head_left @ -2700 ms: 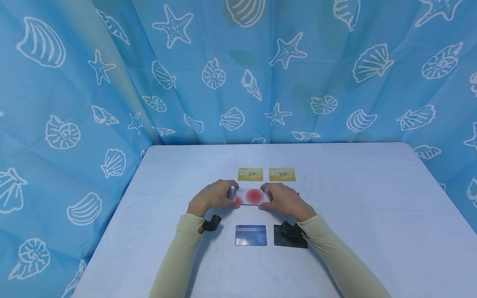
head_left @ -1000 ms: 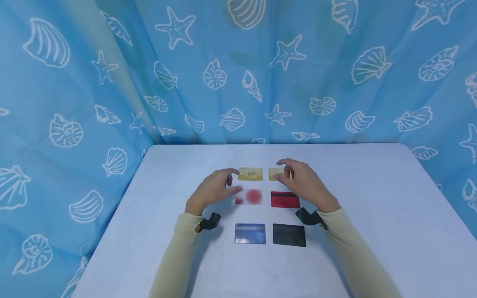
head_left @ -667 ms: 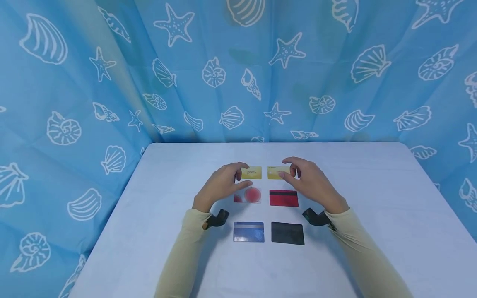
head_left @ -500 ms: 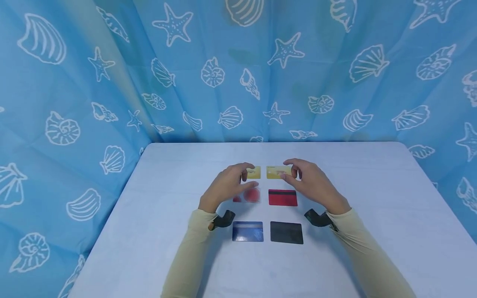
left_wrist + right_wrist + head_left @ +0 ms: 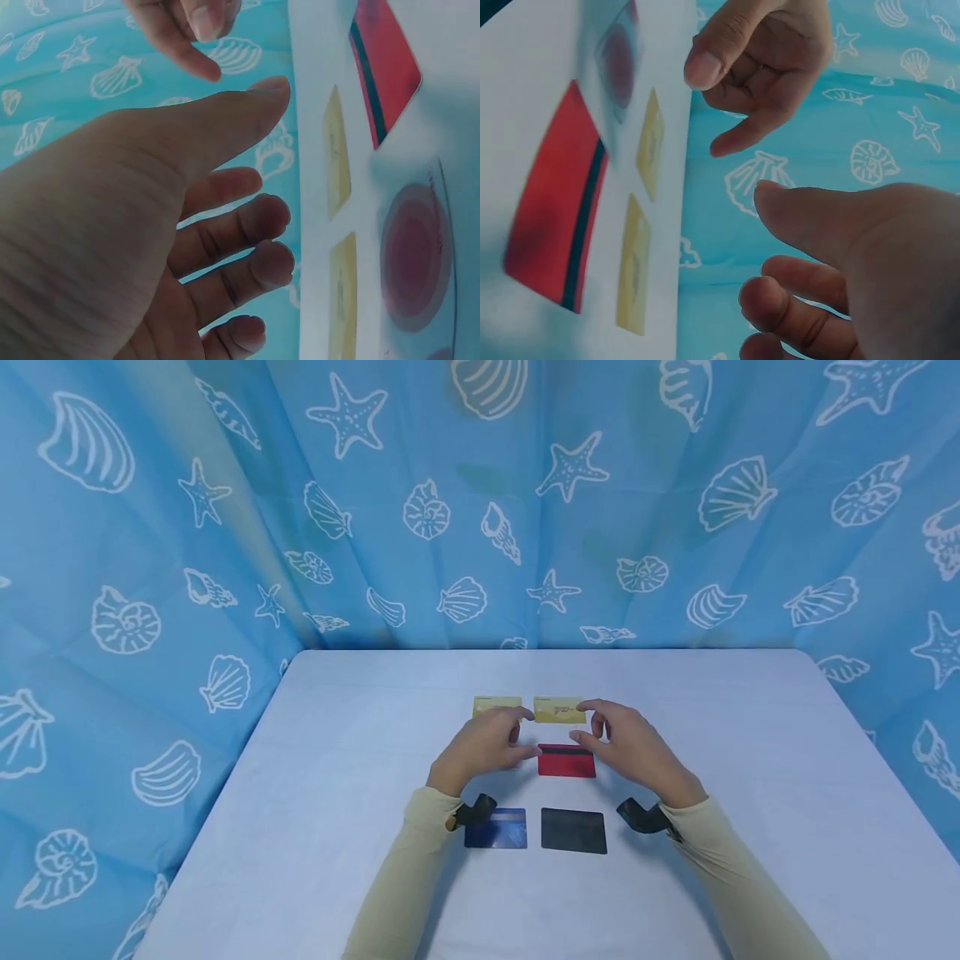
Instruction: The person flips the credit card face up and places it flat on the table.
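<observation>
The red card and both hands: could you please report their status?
Left hand, right hand: both empty, above table. Red card: flat, untouched. In head view, left hand mostly hides circle-printed card.

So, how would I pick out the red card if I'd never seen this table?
On the white table, look at the right-hand of two columns. There, the red card lies between the far yellow card and the near black card. Unlike the pale card with red circles beside it, its background is red, with a dark stripe near its far edge.
</observation>
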`<state>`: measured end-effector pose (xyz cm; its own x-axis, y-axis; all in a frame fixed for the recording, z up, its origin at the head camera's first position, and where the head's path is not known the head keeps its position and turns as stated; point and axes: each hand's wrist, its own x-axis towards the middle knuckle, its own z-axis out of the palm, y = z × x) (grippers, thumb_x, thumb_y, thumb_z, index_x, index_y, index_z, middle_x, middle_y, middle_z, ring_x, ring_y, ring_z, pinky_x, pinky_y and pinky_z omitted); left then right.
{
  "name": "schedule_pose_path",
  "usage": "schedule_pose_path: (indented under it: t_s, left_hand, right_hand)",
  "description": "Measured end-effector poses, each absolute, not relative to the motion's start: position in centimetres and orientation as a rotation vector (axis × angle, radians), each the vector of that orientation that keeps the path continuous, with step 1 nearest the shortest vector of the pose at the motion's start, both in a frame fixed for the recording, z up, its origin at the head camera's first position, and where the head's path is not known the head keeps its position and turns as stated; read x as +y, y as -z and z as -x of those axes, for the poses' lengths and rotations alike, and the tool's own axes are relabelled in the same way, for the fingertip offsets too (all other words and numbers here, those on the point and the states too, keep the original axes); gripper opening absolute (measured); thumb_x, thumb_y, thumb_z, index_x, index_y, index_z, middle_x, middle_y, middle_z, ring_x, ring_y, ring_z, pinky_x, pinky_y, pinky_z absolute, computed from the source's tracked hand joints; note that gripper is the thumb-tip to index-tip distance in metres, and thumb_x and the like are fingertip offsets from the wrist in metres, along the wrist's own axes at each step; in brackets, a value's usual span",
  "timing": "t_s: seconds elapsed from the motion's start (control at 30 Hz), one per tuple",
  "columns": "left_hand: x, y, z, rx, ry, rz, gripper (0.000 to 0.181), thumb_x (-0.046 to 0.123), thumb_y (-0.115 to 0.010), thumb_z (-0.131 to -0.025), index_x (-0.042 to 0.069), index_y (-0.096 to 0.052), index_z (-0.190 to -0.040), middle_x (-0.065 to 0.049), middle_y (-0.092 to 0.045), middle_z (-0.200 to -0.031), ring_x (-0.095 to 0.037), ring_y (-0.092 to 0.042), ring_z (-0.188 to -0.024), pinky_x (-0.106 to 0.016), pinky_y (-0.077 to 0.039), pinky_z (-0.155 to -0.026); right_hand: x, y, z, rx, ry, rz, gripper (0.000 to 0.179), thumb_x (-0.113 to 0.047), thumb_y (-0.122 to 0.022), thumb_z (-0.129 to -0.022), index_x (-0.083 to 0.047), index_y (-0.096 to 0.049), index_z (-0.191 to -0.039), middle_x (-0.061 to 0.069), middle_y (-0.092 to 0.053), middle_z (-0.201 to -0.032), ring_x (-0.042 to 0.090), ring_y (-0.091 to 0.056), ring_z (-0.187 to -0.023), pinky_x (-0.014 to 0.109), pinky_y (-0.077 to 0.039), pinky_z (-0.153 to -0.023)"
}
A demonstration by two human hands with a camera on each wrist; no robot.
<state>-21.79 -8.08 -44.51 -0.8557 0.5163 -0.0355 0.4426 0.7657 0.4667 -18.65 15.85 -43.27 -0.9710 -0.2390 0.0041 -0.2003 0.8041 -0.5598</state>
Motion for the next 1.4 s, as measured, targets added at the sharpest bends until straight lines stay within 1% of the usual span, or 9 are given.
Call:
schedule_pose_path:
  t_s: [0.13, 0.27, 0.37, 0.63, 0.77, 0.9, 1.1, 1.2, 1.4]
  left_hand:
    - [-7.2, 44.8, 21.7, 2.791, -0.637, -0.767, 0.059, 0.042, -0.080, -0.090, 0.014, -0.062, -0.139, 0.003, -0.061, -0.082, -0.010, -0.055, -0.070, -0.020, -0.046, -0.061]
    - [-6.5, 45.1, 21.4, 2.767, -0.597, -0.697, 0.061, 0.042, -0.081, -0.089, 0.017, -0.060, -0.140, 0.003, -0.065, -0.091, -0.009, -0.059, -0.074, -0.021, -0.050, -0.066]
    - [-6.2, 45.5, 21.1, 2.754, -0.569, -0.651, 0.062, 0.043, -0.081, -0.088, 0.019, -0.059, -0.142, 0.003, -0.067, -0.096, -0.008, -0.060, -0.078, -0.022, -0.052, -0.070]
    - [-5.9, 46.1, 21.1, 2.761, -0.521, -0.631, 0.064, 0.044, -0.082, -0.087, 0.020, -0.059, -0.142, 0.003, -0.067, -0.100, -0.010, -0.060, -0.086, -0.028, -0.055, -0.081]
    - [-5.8, 46.3, 21.0, 2.753, -0.478, -0.639, 0.064, 0.044, -0.082, -0.087, 0.021, -0.060, -0.142, 0.002, -0.069, -0.108, -0.011, -0.060, -0.091, -0.030, -0.055, -0.087]
    - [-5.7, 46.4, 20.8, 2.740, -0.466, -0.610, 0.063, 0.043, -0.082, -0.087, 0.021, -0.060, -0.141, 0.001, -0.069, -0.113, -0.012, -0.060, -0.095, -0.033, -0.055, -0.090]
    - [-5.7, 46.5, 20.5, 2.744, -0.469, -0.578, 0.064, 0.042, -0.083, -0.086, 0.021, -0.060, -0.141, 0.002, -0.069, -0.125, -0.014, -0.063, -0.107, -0.038, -0.055, -0.098]
    - [-5.8, 46.5, 20.5, 2.747, -0.484, -0.580, 0.063, 0.041, -0.084, -0.085, 0.021, -0.060, -0.140, 0.002, -0.069, -0.124, -0.013, -0.064, -0.107, -0.036, -0.055, -0.097]
    - [-5.9, 46.4, 20.5, 2.742, -0.524, -0.605, 0.060, 0.038, -0.085, -0.085, 0.020, -0.062, -0.137, 0.004, -0.070, -0.114, -0.010, -0.062, -0.095, -0.031, -0.055, -0.089]
  right_hand:
    - [16.0, 43.8, 18.8, 2.895, 0.891, 0.363, 0.059, -0.029, -0.078, -0.093, -0.004, -0.055, -0.142, 0.006, -0.058, -0.088, 0.018, -0.050, -0.074, 0.027, -0.047, -0.055]
    - [16.1, 44.6, 18.9, 2.860, 0.885, 0.381, 0.059, -0.028, -0.077, -0.093, -0.003, -0.055, -0.141, 0.006, -0.057, -0.085, 0.018, -0.048, -0.068, 0.027, -0.045, -0.053]
    - [16.2, 45.3, 19.0, 2.830, 0.867, 0.367, 0.061, -0.027, -0.077, -0.092, -0.002, -0.054, -0.143, 0.006, -0.058, -0.086, 0.018, -0.049, -0.067, 0.026, -0.045, -0.053]
    - [16.4, 46.1, 19.5, 2.775, 0.797, 0.316, 0.065, -0.029, -0.079, -0.091, -0.004, -0.053, -0.145, 0.008, -0.061, -0.093, 0.018, -0.054, -0.078, 0.026, -0.049, -0.061]
    - [16.4, 46.6, 19.7, 2.752, 0.770, 0.340, 0.064, -0.029, -0.081, -0.090, -0.003, -0.055, -0.143, 0.007, -0.062, -0.092, 0.018, -0.055, -0.080, 0.027, -0.048, -0.066]
    - [16.5, 46.9, 19.8, 2.747, 0.743, 0.377, 0.063, -0.028, -0.084, -0.087, -0.001, -0.059, -0.138, 0.006, -0.062, -0.090, 0.017, -0.055, -0.081, 0.028, -0.048, -0.070]
    - [16.9, 46.9, 19.6, 2.729, 0.715, 0.357, 0.065, -0.028, -0.088, -0.082, -0.003, -0.059, -0.136, 0.007, -0.063, -0.098, 0.018, -0.056, -0.088, 0.030, -0.053, -0.076]
    - [17.0, 46.8, 19.6, 2.725, 0.715, 0.357, 0.065, -0.027, -0.089, -0.081, -0.004, -0.059, -0.134, 0.007, -0.063, -0.099, 0.019, -0.056, -0.089, 0.032, -0.054, -0.076]
    - [17.2, 46.7, 19.6, 2.722, 0.708, 0.357, 0.066, -0.025, -0.091, -0.078, -0.003, -0.060, -0.131, 0.007, -0.063, -0.098, 0.018, -0.057, -0.088, 0.031, -0.054, -0.074]
